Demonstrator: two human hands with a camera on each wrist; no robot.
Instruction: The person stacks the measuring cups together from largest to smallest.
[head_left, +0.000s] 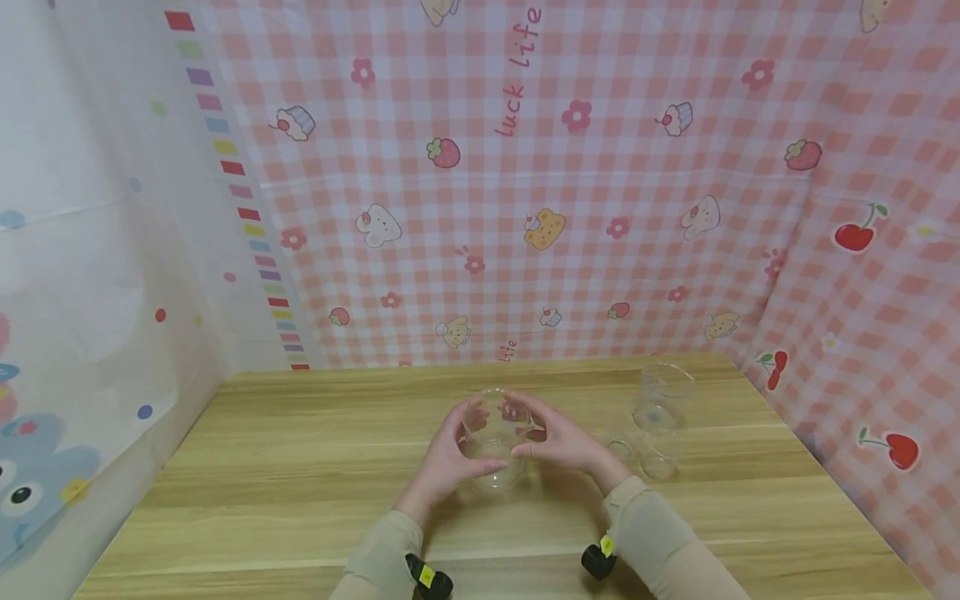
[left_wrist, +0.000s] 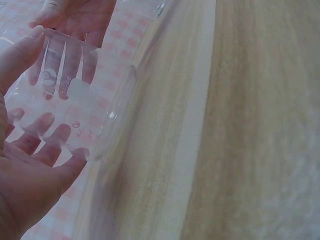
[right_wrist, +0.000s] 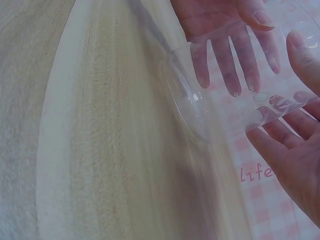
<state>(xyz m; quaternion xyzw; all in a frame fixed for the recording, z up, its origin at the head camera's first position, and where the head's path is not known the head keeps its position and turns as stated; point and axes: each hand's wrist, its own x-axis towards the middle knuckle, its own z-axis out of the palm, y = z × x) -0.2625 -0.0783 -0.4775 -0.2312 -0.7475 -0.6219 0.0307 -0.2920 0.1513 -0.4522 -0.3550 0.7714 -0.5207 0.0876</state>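
Observation:
Both hands hold a clear glass beaker (head_left: 495,432) upright over the middle of the wooden table. My left hand (head_left: 452,450) curves round its left side, thumb across the near face. From the right, my right hand (head_left: 564,442) grips it the same way, and the two thumb tips come close together in front. In the left wrist view, fingers of both hands show through the beaker wall (left_wrist: 95,112), which bears small printed marks and a pale patch. The beaker's round base (right_wrist: 190,107) shows close over the table in the right wrist view.
More clear glassware (head_left: 664,417) stands on the table (head_left: 300,467) to the right, beyond the right forearm, its outlines overlapping. A pink checked cloth (head_left: 480,200) hangs behind the table and on the right side; a white patterned cloth (head_left: 97,275) hangs at left.

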